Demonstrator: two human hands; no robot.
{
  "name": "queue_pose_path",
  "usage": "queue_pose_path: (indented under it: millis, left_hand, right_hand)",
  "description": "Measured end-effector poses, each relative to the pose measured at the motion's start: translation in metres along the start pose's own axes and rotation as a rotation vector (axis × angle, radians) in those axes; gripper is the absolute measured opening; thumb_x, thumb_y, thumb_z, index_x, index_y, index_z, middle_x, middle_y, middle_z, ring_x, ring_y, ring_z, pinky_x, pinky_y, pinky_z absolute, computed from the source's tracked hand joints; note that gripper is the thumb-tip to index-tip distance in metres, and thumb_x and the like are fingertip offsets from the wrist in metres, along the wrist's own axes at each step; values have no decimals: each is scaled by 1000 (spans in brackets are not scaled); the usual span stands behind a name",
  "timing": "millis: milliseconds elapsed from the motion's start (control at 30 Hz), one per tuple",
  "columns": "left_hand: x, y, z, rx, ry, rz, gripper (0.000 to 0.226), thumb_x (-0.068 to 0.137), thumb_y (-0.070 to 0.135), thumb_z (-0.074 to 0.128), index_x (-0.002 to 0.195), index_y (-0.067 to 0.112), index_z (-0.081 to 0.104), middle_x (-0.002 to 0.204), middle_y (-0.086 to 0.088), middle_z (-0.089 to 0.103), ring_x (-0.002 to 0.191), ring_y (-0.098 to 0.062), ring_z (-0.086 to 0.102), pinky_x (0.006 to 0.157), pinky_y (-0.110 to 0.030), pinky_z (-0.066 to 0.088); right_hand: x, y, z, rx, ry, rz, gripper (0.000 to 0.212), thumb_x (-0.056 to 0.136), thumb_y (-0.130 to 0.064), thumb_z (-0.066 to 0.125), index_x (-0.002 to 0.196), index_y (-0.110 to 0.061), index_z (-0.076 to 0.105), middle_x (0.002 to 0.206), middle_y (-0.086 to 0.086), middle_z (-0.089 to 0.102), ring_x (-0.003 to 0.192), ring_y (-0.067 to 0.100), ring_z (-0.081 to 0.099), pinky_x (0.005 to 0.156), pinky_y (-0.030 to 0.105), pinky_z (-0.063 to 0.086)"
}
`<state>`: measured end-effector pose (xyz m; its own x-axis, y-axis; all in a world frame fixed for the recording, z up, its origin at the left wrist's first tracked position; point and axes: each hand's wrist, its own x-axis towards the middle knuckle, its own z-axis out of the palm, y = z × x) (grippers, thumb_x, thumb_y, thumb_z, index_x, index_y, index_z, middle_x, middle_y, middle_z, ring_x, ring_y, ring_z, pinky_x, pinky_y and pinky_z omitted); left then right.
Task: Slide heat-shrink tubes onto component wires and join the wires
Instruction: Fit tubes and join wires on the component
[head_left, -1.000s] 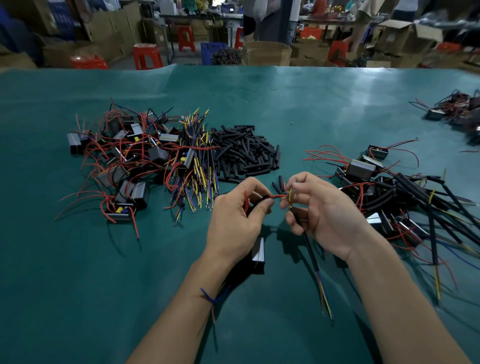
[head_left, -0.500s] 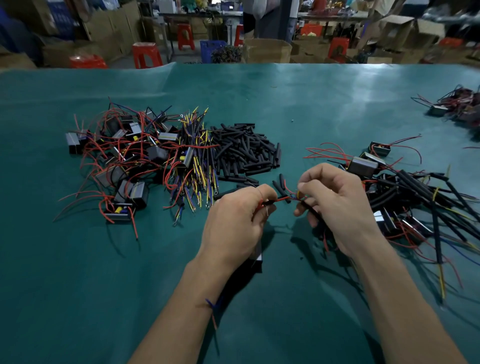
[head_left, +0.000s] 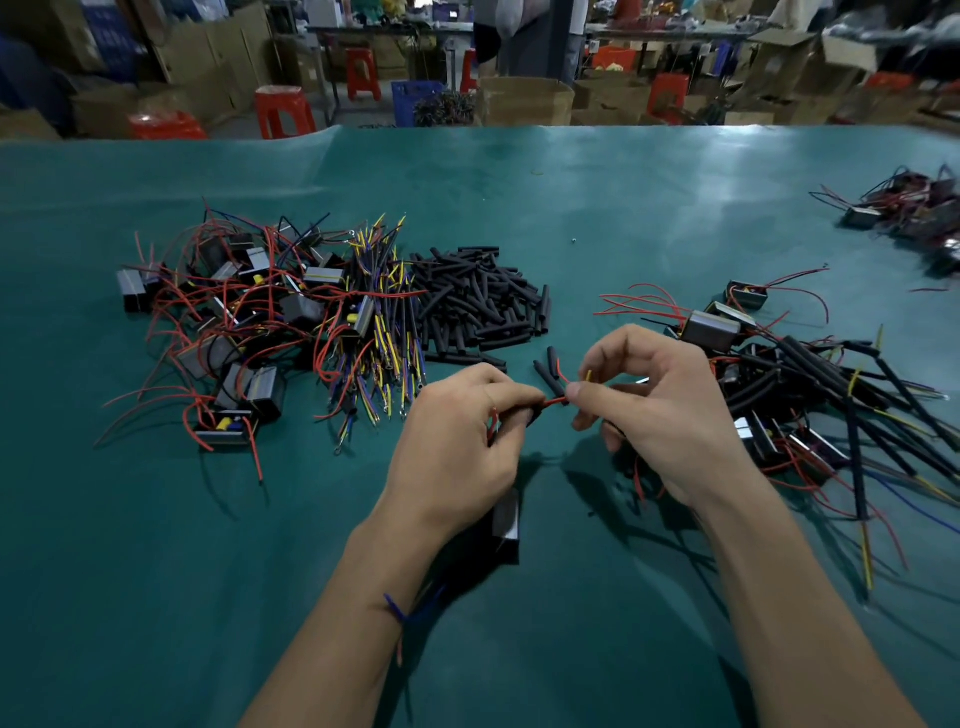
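At bench centre, the left hand (head_left: 457, 447) pinches a tubed red wire (head_left: 555, 401); the right hand (head_left: 660, 410) pinches its bare end, joining unfinished. Finished units (head_left: 810, 395) lie at 3 o'clock, unprocessed components (head_left: 234, 332) at 10 o'clock.

You have no readable text here: nothing legible on component housings (head_left: 710, 327), cardboard boxes (head_left: 524, 101) behind table, or blue crate (head_left: 413, 98).

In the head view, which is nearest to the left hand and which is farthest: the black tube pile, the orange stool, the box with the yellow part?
From the left hand:
1. Black tube pile, just beyond it.
2. Box with the yellow part, far left.
3. Orange stool, past the table.
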<state>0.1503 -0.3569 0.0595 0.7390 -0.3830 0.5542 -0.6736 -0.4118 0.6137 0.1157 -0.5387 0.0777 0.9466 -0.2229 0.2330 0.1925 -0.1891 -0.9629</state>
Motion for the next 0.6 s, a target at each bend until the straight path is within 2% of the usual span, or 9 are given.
queue_pose_path:
  millis: [67,200,333,500,600]
  left_hand:
    - [0,2,1,-5,4,18,18,88,12,67,100,16,80,90,2,71,80,-15,66,71,-32,52]
    - [1,6,1,-19,12,43,17,85,10,70,99,16,77,91,5,74,84,-13,68,76,-24,51]
    - [0,8,2,-58,8,34,14,84,10,71,96,17,72,85,8,72,83,-15,68,74,-37,54]
    - [0,8,5,-53,30,52,9,86,13,71,94,15,69,81,5,70,79,-22,67,70,-42,54]
    - [-2,7,8,-27,18,45,7,87,17,70,94,15,68,81,2,70,80,-24,67,69,-43,54]
  right_hand:
    - [0,0,0,23,-12,7,23,75,-5,81,74,-22,66,70,-1,66,55,26,71,39,25,39]
    - [-1,0,0,57,-70,17,24,73,-4,82,74,-23,67,70,1,66,54,26,70,39,24,39]
    - [-1,1,1,73,-104,22,34,81,7,79,75,-24,67,70,1,65,53,23,69,38,23,39]
    - [-2,1,-1,117,-129,36,29,83,7,77,79,-19,66,71,5,64,54,24,68,40,25,41]
    - [-1,1,2,68,-139,60,24,82,3,76,78,-17,63,71,0,63,54,24,68,40,26,40]
